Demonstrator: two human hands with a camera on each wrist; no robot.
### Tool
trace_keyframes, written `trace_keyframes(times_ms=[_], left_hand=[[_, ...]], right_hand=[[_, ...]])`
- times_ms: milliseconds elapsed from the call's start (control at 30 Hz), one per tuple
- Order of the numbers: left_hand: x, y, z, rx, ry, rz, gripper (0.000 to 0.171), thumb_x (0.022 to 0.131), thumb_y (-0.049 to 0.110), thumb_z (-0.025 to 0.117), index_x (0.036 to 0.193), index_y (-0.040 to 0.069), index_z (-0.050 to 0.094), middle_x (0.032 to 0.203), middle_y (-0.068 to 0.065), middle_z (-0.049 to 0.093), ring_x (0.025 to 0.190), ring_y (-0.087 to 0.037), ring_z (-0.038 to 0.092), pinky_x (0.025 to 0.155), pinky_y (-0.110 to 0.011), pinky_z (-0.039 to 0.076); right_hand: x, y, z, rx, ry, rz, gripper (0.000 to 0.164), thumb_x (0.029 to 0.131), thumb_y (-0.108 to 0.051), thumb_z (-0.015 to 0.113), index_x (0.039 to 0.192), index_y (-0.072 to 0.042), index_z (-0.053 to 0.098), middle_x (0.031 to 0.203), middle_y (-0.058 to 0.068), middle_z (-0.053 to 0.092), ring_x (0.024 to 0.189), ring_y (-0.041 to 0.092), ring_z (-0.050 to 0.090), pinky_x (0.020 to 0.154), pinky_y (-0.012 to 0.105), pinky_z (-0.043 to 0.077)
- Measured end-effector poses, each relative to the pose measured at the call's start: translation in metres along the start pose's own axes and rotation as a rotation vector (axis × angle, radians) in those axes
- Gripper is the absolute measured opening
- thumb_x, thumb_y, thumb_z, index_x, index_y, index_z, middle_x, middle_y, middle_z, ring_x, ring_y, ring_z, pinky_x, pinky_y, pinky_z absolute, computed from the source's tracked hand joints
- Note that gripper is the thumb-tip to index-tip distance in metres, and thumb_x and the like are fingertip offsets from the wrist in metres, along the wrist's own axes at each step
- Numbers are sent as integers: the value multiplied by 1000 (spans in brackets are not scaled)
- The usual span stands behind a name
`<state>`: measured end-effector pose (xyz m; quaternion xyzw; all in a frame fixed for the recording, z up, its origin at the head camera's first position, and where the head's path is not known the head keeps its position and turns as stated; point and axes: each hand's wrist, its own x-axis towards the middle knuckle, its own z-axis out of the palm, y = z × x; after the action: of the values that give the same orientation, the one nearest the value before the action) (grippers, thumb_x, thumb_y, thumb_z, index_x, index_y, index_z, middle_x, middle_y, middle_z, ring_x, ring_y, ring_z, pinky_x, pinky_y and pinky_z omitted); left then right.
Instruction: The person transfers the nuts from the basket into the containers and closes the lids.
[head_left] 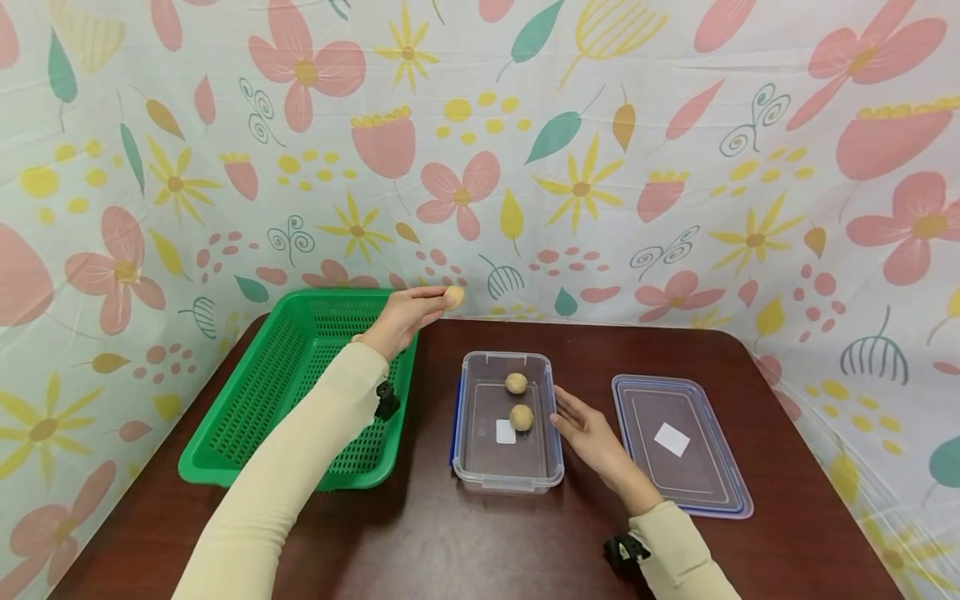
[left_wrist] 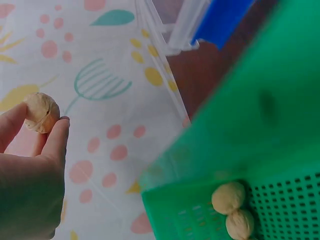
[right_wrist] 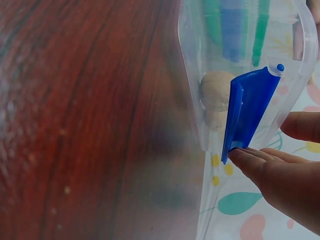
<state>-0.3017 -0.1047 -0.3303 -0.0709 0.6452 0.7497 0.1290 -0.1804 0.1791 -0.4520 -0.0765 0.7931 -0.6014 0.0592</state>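
Observation:
My left hand (head_left: 403, 319) pinches a walnut (left_wrist: 42, 113) between thumb and fingertips, above the far right edge of the green basket (head_left: 197, 472). In the left wrist view, walnuts (left_wrist: 228, 198) lie in a corner of that basket; the arm hides them in the head view. Two walnuts (head_left: 519, 400) sit inside the clear plastic container (head_left: 480, 475) at the middle of the table. Beside its right wall is my right hand (head_left: 596, 442), fingers extended. Its fingertips touch a blue latch (right_wrist: 252, 107) on the container, with the thumb near the rim.
To the right, a clear lid (head_left: 678, 475) with a white label lies flat on the dark wooden table (head_left: 480, 550). Another white label (head_left: 506, 432) shows at the container's bottom. Patterned cloth (head_left: 480, 167) hangs behind the table.

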Motion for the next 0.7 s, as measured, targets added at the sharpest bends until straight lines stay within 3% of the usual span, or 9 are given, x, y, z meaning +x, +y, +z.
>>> trace_keyframes(times_ms=[300, 700], left_hand=[[-2, -10, 26, 25, -71, 52, 38, 85, 4, 73, 122, 0, 65, 125, -12, 61, 115, -23, 59, 94, -26, 50], [2, -41, 60, 195, -94, -43, 38, 86, 3, 72, 124, 4, 65, 135, -10, 55, 120, -26, 57, 103, -35, 45]], right_hand=[[0, 1, 0, -7, 2, -1, 54, 100, -6, 51, 148, 5, 30, 151, 23, 31, 138, 34, 33, 109, 42, 33], [1, 2, 0, 5, 3, -15, 53, 99, -5, 52, 147, 6, 31, 149, 24, 34, 137, 34, 34, 109, 41, 33]])
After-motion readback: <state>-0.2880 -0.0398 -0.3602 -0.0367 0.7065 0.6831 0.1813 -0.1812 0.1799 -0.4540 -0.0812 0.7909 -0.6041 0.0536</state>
